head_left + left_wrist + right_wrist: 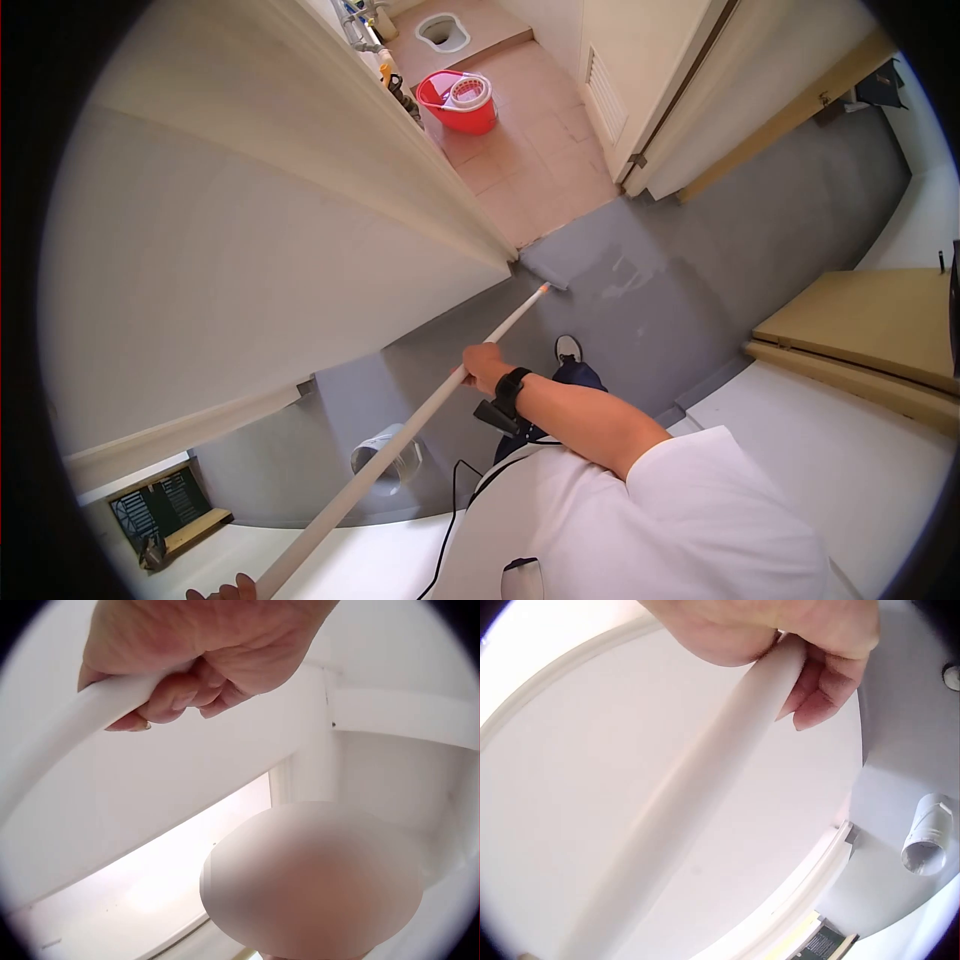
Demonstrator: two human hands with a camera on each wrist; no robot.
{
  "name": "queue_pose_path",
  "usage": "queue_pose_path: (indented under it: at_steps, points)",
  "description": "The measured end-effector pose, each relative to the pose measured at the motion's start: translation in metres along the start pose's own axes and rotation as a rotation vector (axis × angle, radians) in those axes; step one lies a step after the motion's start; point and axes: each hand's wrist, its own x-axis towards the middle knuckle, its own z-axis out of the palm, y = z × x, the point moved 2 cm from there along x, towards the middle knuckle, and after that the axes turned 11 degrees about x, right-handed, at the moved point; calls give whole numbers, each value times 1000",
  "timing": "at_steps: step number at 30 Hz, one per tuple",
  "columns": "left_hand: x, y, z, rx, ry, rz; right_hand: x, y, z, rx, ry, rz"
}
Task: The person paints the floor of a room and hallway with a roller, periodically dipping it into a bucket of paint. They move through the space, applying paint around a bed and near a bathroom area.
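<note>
A long white pole point(400, 440) slants across the head view, ending in a grey paint roller point(543, 270) on the grey floor beside the wall's corner. My right hand point(482, 366) grips the pole partway along; the right wrist view shows its fingers point(821, 697) curled round the shaft. At the lower left edge, my left hand point(232, 588) is mostly cut off. In the left wrist view, that hand point(199, 652) holds the pole's upper part with curled fingers. Wet-looking darker patches point(625, 270) lie on the floor near the roller.
A paint-streaked bucket point(405, 468) stands on the floor under the pole. A red mop bucket point(470, 118) sits on pink tiles beyond the doorway, near a squat toilet point(442, 34). A louvred door point(640, 80) is at its right. My shoe point(568, 348) is close to the roller.
</note>
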Motion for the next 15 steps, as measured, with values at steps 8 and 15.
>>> queue_pose_path:
  at_steps: [8,15]
  points:
    - [-9,-35,-17,-103,69,-68,5,58,-22,-19,43,-17]
    - [-24,-30,-31,0,159,-90,-1,42,-18,-221,-63,-4]
